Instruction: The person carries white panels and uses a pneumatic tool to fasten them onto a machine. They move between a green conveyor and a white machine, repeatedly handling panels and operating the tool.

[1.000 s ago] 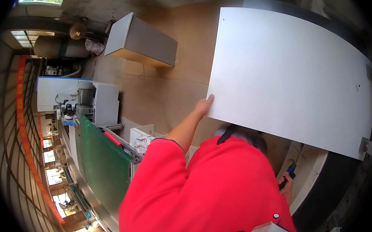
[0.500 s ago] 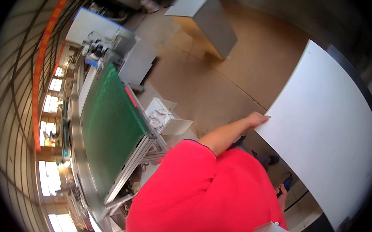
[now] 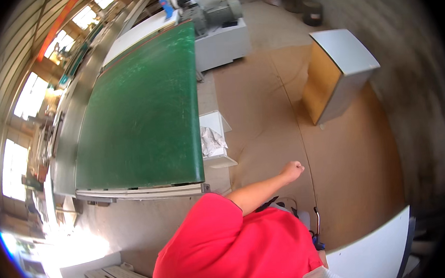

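Note:
My left hand (image 3: 293, 171) is closed in a fist over the brown floor, the bare forearm stretched out from a red sleeve. Nothing shows in its fingers. Beyond it stands a tall stack of panels (image 3: 327, 82) with a white top. At my right side, a blue air gun (image 3: 318, 245) with a thin bent metal tube points up. My right hand (image 3: 323, 258) is mostly hidden by the red shirt, just below the air gun, and is closed on it. Beside it lies a large white panel (image 3: 372, 250), partly cut off by the lower edge.
A green conveyor belt (image 3: 143, 113) on a metal frame runs along my left. By its end stands a white open box (image 3: 223, 157) with crumpled pale material (image 3: 212, 139). Farther back are a grey machine (image 3: 221, 41) and a dark bucket (image 3: 313, 15).
My left hand has let go of the white panel's edge and closed into a fist. The view has turned toward the right, and the white panel now sits low at the lower edge.

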A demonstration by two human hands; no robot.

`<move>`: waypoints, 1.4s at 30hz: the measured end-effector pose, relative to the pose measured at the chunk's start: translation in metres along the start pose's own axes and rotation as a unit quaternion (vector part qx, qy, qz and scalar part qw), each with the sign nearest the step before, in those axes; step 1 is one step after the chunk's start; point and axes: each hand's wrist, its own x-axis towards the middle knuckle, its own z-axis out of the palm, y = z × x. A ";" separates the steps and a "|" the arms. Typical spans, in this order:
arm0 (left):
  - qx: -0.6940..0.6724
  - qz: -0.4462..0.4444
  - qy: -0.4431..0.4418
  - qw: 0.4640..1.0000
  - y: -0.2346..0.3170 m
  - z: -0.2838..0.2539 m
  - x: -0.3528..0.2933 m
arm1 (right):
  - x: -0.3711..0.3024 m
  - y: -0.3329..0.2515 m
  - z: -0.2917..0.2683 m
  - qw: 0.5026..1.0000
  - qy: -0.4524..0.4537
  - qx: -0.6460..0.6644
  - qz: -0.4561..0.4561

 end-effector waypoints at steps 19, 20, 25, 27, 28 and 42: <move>-0.279 -0.030 0.209 0.937 0.051 -0.387 0.190 | 0.279 -0.493 0.423 0.900 -0.306 -0.284 -0.122; -0.286 -0.025 0.188 0.939 0.052 -0.396 0.191 | 0.286 -0.518 0.472 0.897 -0.336 -0.259 -0.120; -0.367 0.066 0.132 0.918 0.060 -0.439 0.263 | 0.322 -0.594 0.735 0.808 -0.483 -0.322 -0.100; -0.405 0.116 0.155 0.894 0.085 -0.490 0.299 | 0.334 -0.594 0.832 0.776 -0.527 -0.332 -0.102; -0.426 0.139 0.165 0.879 0.091 -0.517 0.314 | 0.339 -0.590 0.875 0.755 -0.553 -0.339 -0.096; -0.535 0.023 0.584 0.610 0.079 -0.858 0.480 | 0.608 -0.734 1.325 0.444 -0.605 -0.591 -0.293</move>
